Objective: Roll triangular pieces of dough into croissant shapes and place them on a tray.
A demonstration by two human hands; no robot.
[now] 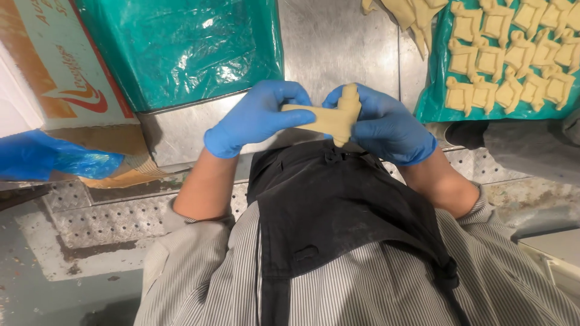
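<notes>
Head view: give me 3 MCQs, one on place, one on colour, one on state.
1. Where do the finished dough pieces lie?
A. On a teal plastic sheet, upper right
B. In the cardboard box
C. On the floor

2. What colour are the gloves on the left hand and right hand?
A. White
B. Blue
C. Black

3. How is the dough piece in hand held?
A. Lying free on the steel table
B. Pinched by one hand only
C. Gripped by both hands, above the table

Key: 1 A, the shaped pieces sit in rows on the teal plastic sheet. 2 B, both gloves are blue. 3 C, fingers of both hands close on the tan piece in front of the black apron.
</notes>
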